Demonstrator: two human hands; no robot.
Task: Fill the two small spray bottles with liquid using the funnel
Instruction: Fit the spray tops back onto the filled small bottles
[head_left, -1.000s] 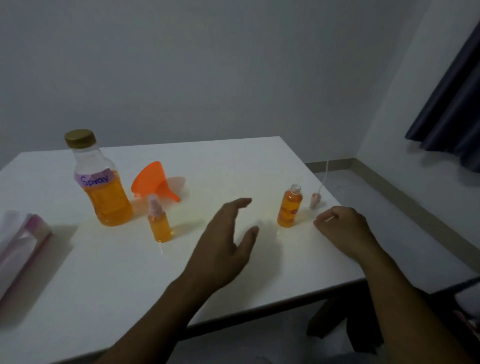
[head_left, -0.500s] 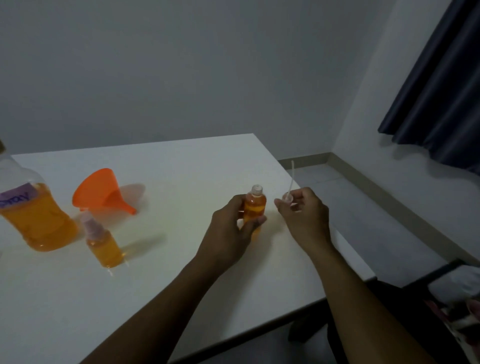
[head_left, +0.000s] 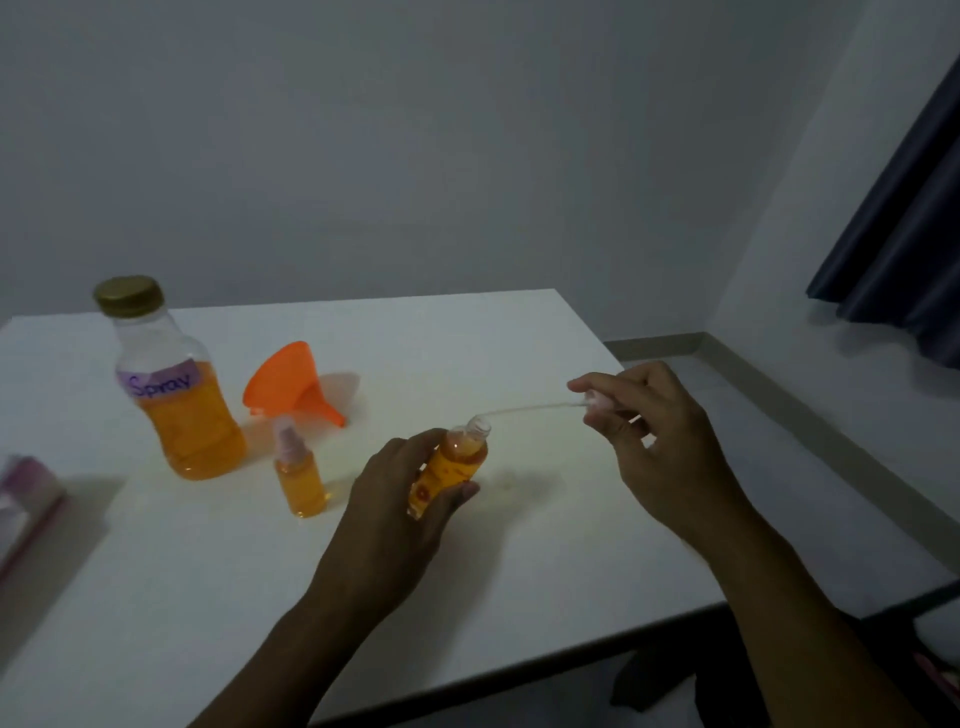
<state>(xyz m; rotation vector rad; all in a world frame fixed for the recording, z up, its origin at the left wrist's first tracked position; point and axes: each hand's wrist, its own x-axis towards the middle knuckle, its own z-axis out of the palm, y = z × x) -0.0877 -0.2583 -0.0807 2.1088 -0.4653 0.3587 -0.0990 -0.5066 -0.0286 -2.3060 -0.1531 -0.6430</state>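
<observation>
Left hand (head_left: 400, 499) fingers clamped on open bottle (head_left: 451, 470), tilted, frame centre above worktop (head_left: 519, 545). Right hand (head_left: 654, 436) fingers pinch sprayer (head_left: 592, 401), its tube (head_left: 524, 410) tip at the bottle mouth. Capped bottle (head_left: 300, 480), funnel (head_left: 291, 382), big bottle (head_left: 171, 384) at left.

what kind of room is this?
Probably a plain room at home, not a lab: a bare white table in a corner, a dark curtain at right, and a reused bottle hand-labelled "Spray".

The left edge cuts off a pink-white packet (head_left: 23, 499); fingers hide the spray head (head_left: 592, 402).
</observation>
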